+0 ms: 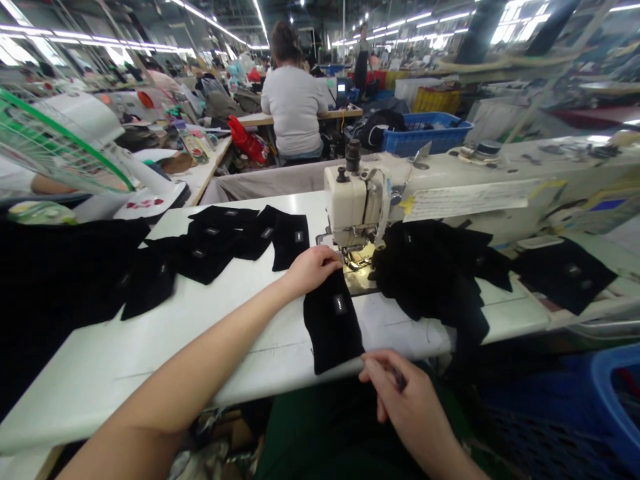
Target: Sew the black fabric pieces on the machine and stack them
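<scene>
Two bare hands worked one black fabric piece on the white table. The left hand, fingers flat, pressed its far end at 12 o'clock, just beside the needle of the sewing machine; the right hand pinched its near corner at 5 o'clock. Its long axis ran 12 to 6, white label facing up. Fingertips so near the needle risked a prick if the cloth fed unevenly. Sewn pieces lay at 10 o'clock, a dark heap at 2.
</scene>
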A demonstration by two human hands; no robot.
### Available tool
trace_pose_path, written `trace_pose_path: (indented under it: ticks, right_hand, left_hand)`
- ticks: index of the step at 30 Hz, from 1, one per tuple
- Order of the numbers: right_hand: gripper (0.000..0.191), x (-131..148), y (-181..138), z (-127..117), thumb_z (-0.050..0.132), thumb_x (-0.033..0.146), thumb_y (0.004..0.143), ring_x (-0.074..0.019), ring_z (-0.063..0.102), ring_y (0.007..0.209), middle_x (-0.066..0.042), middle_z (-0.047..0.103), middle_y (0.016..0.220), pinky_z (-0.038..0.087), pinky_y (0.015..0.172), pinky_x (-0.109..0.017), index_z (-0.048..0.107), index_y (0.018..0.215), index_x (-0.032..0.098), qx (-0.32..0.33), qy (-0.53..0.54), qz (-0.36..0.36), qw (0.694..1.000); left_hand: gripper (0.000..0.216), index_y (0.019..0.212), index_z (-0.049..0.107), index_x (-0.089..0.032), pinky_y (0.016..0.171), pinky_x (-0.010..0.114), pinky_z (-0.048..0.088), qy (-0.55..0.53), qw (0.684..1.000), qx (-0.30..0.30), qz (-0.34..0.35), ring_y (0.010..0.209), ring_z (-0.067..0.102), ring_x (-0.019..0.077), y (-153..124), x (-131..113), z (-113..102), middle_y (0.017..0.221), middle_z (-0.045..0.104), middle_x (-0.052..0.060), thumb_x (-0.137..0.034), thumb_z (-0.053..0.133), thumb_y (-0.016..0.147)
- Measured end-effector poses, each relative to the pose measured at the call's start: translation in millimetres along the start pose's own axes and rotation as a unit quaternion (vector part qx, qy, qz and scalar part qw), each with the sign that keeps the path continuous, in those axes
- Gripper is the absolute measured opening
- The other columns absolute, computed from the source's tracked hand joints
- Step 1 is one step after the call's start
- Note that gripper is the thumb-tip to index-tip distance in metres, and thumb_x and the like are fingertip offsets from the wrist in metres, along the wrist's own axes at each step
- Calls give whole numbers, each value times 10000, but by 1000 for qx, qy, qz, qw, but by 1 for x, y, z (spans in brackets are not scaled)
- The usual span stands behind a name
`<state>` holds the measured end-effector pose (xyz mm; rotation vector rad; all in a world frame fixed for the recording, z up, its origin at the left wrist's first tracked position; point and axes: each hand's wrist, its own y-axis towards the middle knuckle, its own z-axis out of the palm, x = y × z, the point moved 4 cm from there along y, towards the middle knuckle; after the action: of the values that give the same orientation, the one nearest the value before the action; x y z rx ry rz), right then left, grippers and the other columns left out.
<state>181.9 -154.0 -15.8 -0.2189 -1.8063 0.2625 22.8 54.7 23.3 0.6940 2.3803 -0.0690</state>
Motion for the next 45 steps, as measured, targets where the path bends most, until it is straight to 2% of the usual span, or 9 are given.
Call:
trace_pose_path:
  ticks: [4,9,15,21,26,29,33,39,45]
  right_hand:
    - [330,15,11,-15,641,502,880,-161,591,548,16,616,646,471,543,-264,659,998,194,-95,-160,-107,977]
    - [229,29,8,-22,513,252,924,-204,653,817,-64,649,972,513,633,-290,624,1118,201,-140,-271,-246,920]
    - [291,28,16,-25,561,398,959,-228,662,916,-87,649,1119,537,686,-320,641,1160,203,-126,-231,-196,945]
    - [135,30,27,-16,571,303,916,-180,625,695,-22,664,848,499,630,-303,659,871,211,-76,-177,-143,971]
    - [185,17,22,-12,648,342,875,-143,583,573,21,662,718,497,557,-248,668,1006,214,-98,-76,-94,988]
    - [142,18,18,-9,622,331,912,-135,579,573,20,647,708,513,580,-243,666,973,211,-122,-89,-159,976]
    - [117,24,14,-7,586,259,943,-128,556,568,2,639,754,530,596,-245,677,993,205,-90,-140,-250,954]
    - [271,22,6,-14,475,95,984,-179,677,888,-88,692,1028,571,754,-280,636,1190,168,-54,-230,-396,887]
    - [269,17,6,-15,475,73,985,-196,689,854,-103,705,1006,582,711,-296,678,1152,133,-73,-313,-451,832]
  left_hand:
    - [101,808,714,-161,783,288,509,-62,998,10,-6,806,652,174,3,7,-1,829,703,25,-194,636,862]
    - [113,799,711,-165,814,311,485,-77,997,1,-22,821,643,182,5,8,-1,842,705,31,-204,617,848]
    - [235,827,706,-153,826,310,472,-234,972,25,-17,822,622,172,1,4,-5,854,700,28,-385,664,831]
    - [335,883,718,-142,803,306,460,-292,954,13,-74,796,609,159,-6,7,-17,848,703,27,-464,730,792]
    - [150,830,725,-159,776,300,466,-168,984,-7,-62,793,626,170,0,6,-7,833,703,22,-301,680,853]
    - [90,783,722,-171,797,318,475,7,999,-41,-11,844,629,197,2,-1,5,836,674,35,-161,665,852]
    - [41,843,707,-171,804,366,482,164,979,-113,36,933,605,254,-1,-11,11,924,649,72,-200,736,839]
    - [141,846,696,-163,790,330,498,176,977,-64,101,867,588,208,-14,-17,15,911,631,73,-211,612,949]
    - [249,981,722,-147,811,357,509,202,962,-46,175,894,559,222,-23,-18,12,953,620,103,-221,485,1007]
